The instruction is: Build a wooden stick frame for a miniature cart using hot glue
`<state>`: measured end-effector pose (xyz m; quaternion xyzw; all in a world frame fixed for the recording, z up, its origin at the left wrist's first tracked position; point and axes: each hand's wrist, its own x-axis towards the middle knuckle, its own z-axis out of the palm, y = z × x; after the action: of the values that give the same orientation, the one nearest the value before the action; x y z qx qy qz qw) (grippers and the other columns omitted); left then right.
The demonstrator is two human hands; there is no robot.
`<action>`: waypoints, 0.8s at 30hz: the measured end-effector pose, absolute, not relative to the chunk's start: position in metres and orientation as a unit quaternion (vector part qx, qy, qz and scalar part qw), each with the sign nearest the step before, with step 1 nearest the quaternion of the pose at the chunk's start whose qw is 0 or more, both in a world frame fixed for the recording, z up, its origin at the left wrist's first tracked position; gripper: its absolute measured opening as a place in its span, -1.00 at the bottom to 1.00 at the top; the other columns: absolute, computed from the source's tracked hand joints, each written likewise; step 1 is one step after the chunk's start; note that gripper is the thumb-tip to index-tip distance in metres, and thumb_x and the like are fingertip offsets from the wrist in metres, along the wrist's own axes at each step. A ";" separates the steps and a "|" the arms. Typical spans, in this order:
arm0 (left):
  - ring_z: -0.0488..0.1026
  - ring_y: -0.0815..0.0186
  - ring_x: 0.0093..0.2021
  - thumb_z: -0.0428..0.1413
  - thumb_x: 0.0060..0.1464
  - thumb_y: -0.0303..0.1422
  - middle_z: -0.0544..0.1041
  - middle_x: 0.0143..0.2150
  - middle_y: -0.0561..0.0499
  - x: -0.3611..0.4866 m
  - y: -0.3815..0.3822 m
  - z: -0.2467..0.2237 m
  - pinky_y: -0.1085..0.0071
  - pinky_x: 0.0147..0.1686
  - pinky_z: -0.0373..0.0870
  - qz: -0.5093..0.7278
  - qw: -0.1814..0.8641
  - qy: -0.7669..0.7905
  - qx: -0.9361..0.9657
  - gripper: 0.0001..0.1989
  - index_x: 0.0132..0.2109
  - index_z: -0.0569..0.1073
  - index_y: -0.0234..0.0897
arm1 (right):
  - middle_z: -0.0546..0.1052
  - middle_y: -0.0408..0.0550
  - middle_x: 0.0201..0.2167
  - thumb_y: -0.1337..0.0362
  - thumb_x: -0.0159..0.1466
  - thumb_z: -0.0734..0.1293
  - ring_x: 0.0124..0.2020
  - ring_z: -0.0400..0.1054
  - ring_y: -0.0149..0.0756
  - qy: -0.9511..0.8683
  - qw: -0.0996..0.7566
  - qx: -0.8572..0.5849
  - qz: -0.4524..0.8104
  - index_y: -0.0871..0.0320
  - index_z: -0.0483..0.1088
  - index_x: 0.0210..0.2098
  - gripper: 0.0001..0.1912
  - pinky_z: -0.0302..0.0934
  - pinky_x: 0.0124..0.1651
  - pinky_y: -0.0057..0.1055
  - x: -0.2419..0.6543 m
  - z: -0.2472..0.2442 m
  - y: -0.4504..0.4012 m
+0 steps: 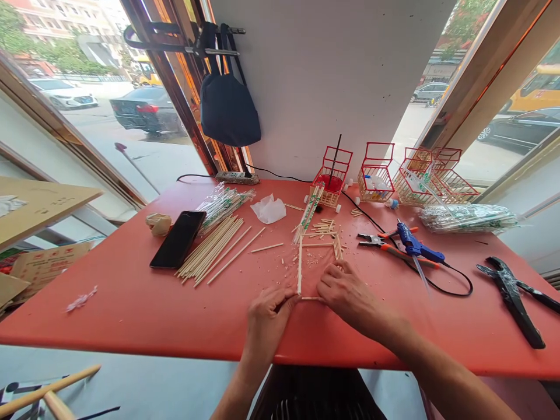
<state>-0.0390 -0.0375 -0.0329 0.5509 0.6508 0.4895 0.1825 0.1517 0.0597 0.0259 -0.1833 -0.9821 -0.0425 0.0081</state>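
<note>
A small frame of pale wooden sticks (300, 268) lies on the red table (175, 318) in front of me. My left hand (270, 309) pinches the frame's near left corner between thumb and fingers. On the right side, my right hand (343, 289) has its fingers closed on the frame near the other end of the short near stick (310, 298); its fingertips partly cover that side. Just beyond the frame lie short cut sticks (324, 227) and crumbs of wood. Long loose sticks (214, 248) are spread to the left of my hands.
A black phone (178, 240) and bagged sticks (225, 204) lie left. Red-topped stick carts (377, 175) stand at the back. Pliers (385, 242), a blue glue gun (415, 245) with its cord, a wrapped bundle (470, 217) and black cutters (510, 297) are at right.
</note>
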 end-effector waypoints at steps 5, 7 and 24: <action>0.55 0.30 -0.33 0.18 0.16 -0.28 0.64 -0.37 0.09 -0.038 -0.038 -0.032 0.43 -0.27 0.42 0.481 0.192 0.656 0.549 -0.85 -0.33 0.63 -0.13 | 0.50 -0.03 -0.29 0.47 0.37 0.32 -0.19 0.24 -0.14 -0.981 0.002 -0.189 -0.037 0.19 0.40 -0.30 -0.88 0.04 0.02 -0.21 0.151 0.027 0.060; 0.54 0.30 -0.33 0.18 0.17 -0.28 0.63 -0.37 0.09 -0.038 -0.039 -0.031 0.44 -0.28 0.41 0.479 0.194 0.659 0.546 -0.83 -0.36 0.61 -0.14 | 0.51 -0.03 -0.28 0.48 0.37 0.32 -0.19 0.25 -0.14 -0.981 -0.003 -0.191 -0.033 0.20 0.41 -0.29 -0.88 0.05 0.04 -0.21 0.151 0.029 0.059; 0.55 0.28 -0.33 0.16 0.18 -0.22 0.64 -0.36 0.06 -0.040 -0.040 -0.029 0.41 -0.24 0.45 0.468 0.199 0.661 0.551 -0.81 -0.31 0.64 -0.14 | 0.50 0.00 -0.30 0.50 0.37 0.29 -0.18 0.25 -0.13 -0.982 0.002 -0.180 -0.048 0.21 0.42 -0.28 -0.87 0.07 0.05 -0.18 0.150 0.032 0.058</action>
<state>-0.0396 -0.0398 -0.0292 0.5512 0.6614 0.4682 0.1987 0.1502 0.0575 0.0316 -0.1804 -0.9824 -0.0480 0.0018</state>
